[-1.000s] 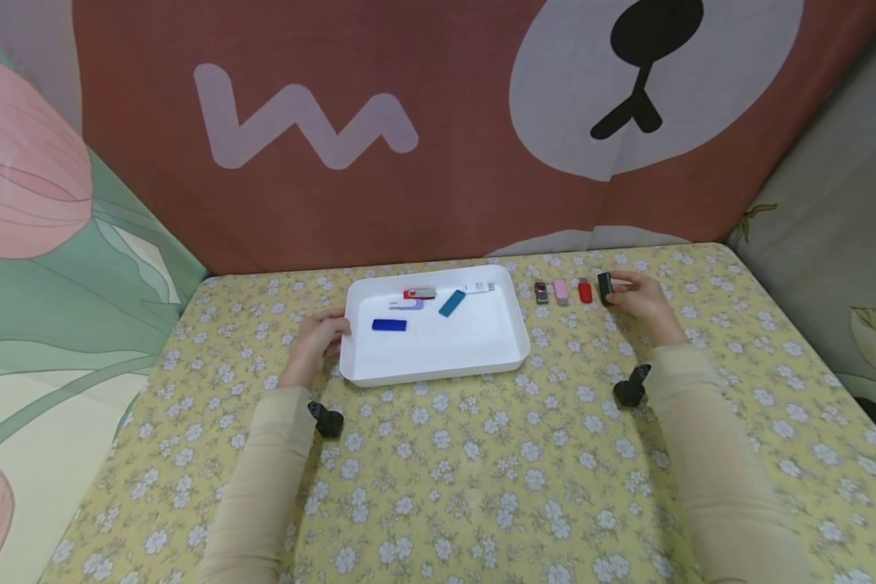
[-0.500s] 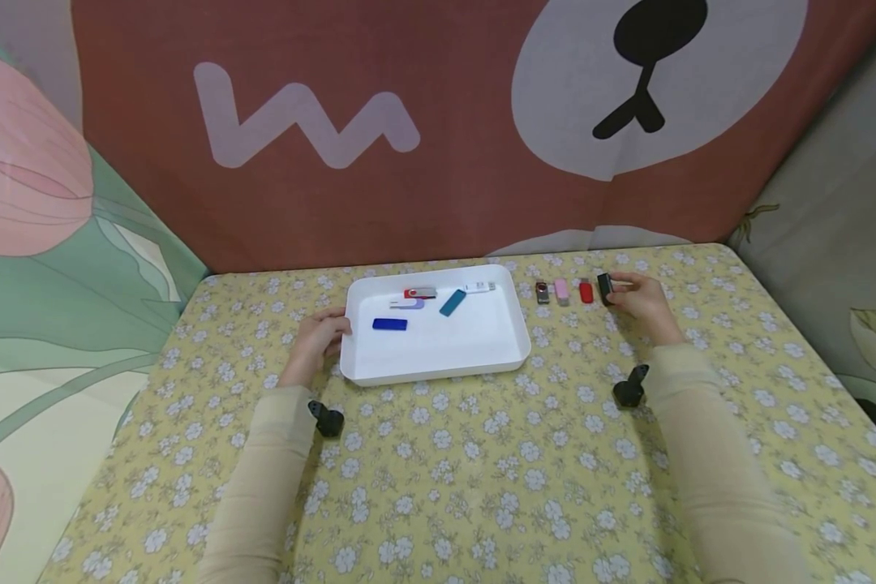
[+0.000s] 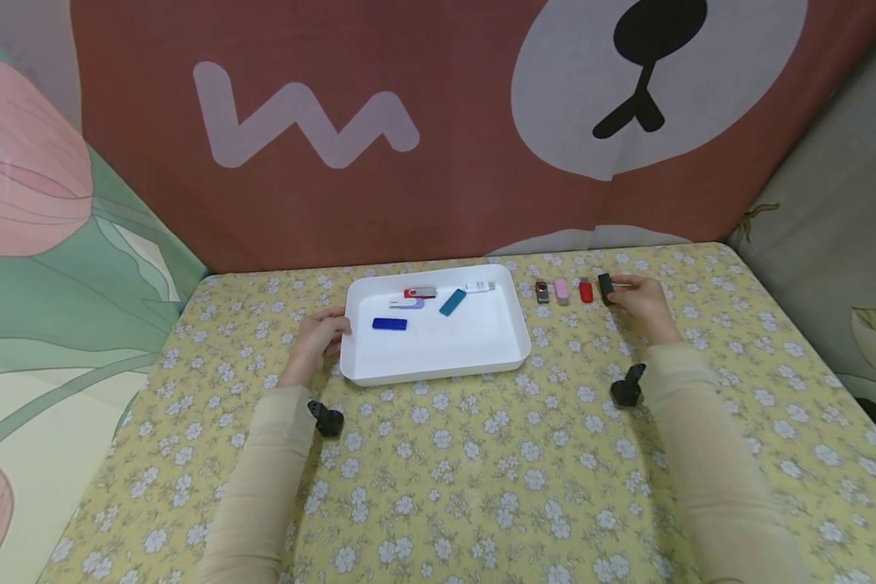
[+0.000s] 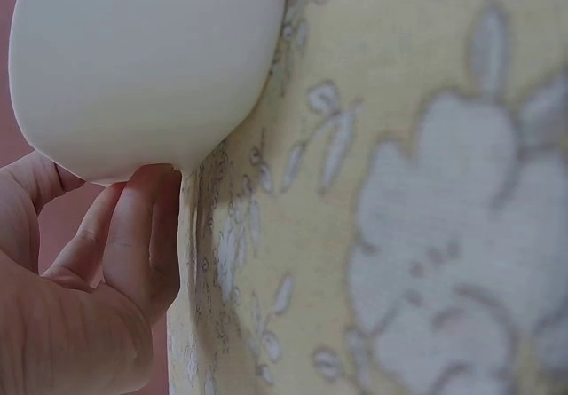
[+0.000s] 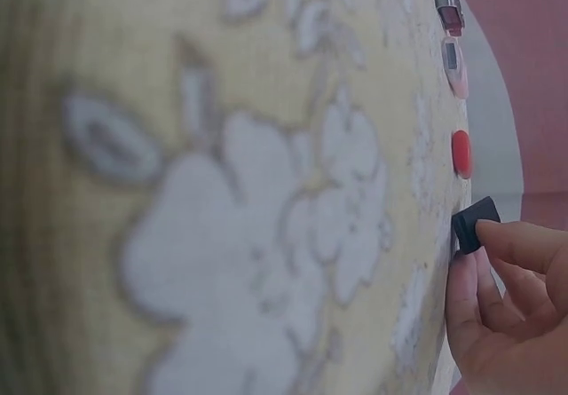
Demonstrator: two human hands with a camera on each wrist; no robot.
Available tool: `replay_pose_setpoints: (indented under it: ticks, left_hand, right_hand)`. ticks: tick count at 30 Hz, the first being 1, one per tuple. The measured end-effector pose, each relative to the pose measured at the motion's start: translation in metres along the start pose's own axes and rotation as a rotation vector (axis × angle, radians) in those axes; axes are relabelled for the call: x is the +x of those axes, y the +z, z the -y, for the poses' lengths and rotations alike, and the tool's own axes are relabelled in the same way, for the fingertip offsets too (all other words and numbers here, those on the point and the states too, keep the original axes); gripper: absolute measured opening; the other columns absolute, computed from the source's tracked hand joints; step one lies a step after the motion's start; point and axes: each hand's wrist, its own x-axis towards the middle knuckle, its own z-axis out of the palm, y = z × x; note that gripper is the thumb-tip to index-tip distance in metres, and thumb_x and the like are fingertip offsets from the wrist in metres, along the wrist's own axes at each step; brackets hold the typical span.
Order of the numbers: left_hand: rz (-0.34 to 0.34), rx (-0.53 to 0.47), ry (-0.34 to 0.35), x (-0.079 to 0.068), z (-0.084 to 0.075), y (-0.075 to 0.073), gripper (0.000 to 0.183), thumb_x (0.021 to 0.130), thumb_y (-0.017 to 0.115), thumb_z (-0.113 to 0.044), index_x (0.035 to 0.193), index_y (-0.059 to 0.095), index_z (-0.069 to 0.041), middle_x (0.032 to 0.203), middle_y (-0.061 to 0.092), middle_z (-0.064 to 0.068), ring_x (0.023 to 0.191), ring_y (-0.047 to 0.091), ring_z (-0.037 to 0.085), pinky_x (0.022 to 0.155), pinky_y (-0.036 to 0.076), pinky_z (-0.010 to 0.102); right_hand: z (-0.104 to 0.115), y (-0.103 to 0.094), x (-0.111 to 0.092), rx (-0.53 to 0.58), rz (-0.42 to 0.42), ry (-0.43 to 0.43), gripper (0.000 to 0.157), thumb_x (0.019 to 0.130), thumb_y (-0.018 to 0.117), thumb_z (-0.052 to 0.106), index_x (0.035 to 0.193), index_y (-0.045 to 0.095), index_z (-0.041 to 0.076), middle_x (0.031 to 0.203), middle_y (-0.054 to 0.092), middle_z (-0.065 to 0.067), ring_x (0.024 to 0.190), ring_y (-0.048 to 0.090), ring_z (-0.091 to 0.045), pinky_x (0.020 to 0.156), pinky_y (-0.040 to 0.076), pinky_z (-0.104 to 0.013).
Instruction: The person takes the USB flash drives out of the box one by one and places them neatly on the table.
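Observation:
My left hand (image 3: 317, 341) grips the left wall of a white tray (image 3: 438, 357), thumb at the rim and fingers under it in the left wrist view. In the tray lie a blue USB stick (image 3: 389, 324), a teal one, a red-and-silver one, a lilac one and a white one. My right hand (image 3: 642, 302) pinches a black USB stick (image 3: 606, 288) between thumb and fingers, close over the cloth. To its left, a red USB stick (image 3: 586, 291), a pink USB stick (image 3: 561, 291) and a dark red-and-silver USB stick (image 3: 542, 292) lie in a row.
A yellow flowered cloth (image 3: 438, 487) covers the table. Behind its far edge hangs a brown curtain (image 3: 438, 203) with a bear print. A black wrist camera (image 3: 626, 389) sits beside the right sleeve, another (image 3: 327, 418) beside the left.
The black USB stick has turned and tilted slightly in my right hand's fingers, which barely shifted. My left hand and the tray stay in place.

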Motion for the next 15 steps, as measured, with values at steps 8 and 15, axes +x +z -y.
replay_pose_setpoints:
  ticks: [8,15]
  left_hand:
    - [-0.012,-0.001,-0.007,0.0020,-0.0008,0.0013,0.054,0.084,0.056,-0.004,0.137,0.052,-0.010,0.132,0.057,0.016,0.073,0.062,0.004,0.056,0.051,0.015]
    - [-0.017,0.001,-0.015,0.0009,-0.0008,0.0020,0.055,0.083,0.055,-0.004,0.137,0.052,-0.010,0.129,0.057,0.014,0.071,0.061,0.004,0.056,0.051,0.016]
  right_hand:
    - [-0.0010,-0.0011,-0.0023,0.019,-0.005,-0.010,0.049,0.097,0.046,0.006,0.143,0.036,-0.009,0.139,0.043,-0.029,0.072,0.048,0.012,0.073,0.048,-0.008]
    - [0.0005,-0.0011,-0.0030,0.016,-0.001,0.020,0.049,0.098,0.045,0.007,0.144,0.035,-0.007,0.142,0.042,-0.027,0.075,0.047,0.011,0.075,0.047,-0.008]
